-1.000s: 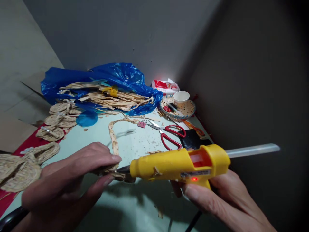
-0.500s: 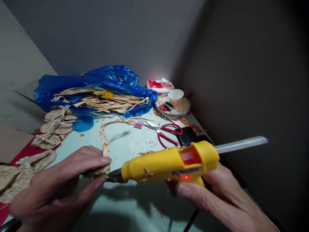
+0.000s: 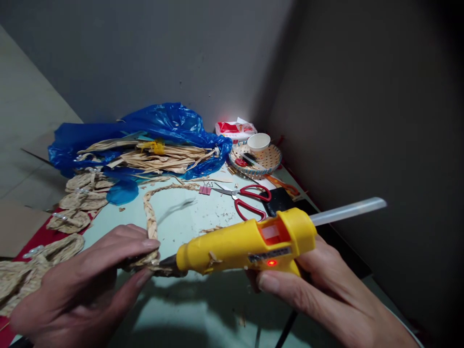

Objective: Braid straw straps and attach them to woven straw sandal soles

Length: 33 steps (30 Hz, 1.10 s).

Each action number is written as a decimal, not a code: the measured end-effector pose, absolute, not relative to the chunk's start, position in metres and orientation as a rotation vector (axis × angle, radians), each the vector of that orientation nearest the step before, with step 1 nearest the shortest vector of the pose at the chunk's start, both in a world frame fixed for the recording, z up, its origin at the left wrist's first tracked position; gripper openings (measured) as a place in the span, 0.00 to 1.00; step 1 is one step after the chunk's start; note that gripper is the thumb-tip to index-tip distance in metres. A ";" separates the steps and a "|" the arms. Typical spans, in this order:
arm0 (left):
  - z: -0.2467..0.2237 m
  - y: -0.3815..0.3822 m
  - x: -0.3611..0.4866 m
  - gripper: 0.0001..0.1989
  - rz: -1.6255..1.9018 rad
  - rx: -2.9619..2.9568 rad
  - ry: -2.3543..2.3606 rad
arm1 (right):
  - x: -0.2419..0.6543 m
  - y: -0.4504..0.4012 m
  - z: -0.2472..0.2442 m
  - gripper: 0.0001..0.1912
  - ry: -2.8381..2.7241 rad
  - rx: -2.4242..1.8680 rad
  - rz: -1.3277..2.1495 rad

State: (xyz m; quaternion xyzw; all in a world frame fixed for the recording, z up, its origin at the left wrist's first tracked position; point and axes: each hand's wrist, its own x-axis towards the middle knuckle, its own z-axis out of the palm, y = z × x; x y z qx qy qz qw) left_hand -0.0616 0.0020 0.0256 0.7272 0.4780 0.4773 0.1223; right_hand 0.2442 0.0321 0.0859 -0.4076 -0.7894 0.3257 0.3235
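Pinching the straw braid (image 3: 151, 220) low down, the left hand (image 3: 90, 280) has thumb and forefinger nearly together; the braid rises from those fingertips and curves away to a pink binder clip (image 3: 205, 190) beyond them. Closed around a yellow glue gun (image 3: 232, 246), the right hand (image 3: 329, 280) aims its dark nozzle (image 3: 168, 262) at the straw right beside the left fingertips — I cannot tell how firmly they meet. A clear glue stick (image 3: 351, 211) juts out behind the gun, past the right fingers, toward the dark side wall (image 3: 362, 121). Ahead of both hands, pale green tabletop (image 3: 126, 215) with crumbs stretches to red-handled scissors (image 3: 250, 200); its right edge slants away beyond the right fingers. Left of the left fingers, beaded straw pieces (image 3: 68, 220) crowd red cloth (image 3: 34, 237) along the other edge. Farther off lie a blue bag (image 3: 163, 121) of straw strands (image 3: 163, 157) and a woven basket (image 3: 273, 159) — behind them, a grey wall (image 3: 152, 53).
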 end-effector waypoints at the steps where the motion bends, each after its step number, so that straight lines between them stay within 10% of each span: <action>1: 0.025 0.002 -0.061 0.26 1.404 2.091 1.401 | 0.244 0.032 0.086 0.10 -2.082 -1.070 0.841; 33: 0.021 0.002 -0.067 0.22 1.447 1.898 1.538 | 0.243 0.034 0.086 0.11 -2.051 -0.997 0.885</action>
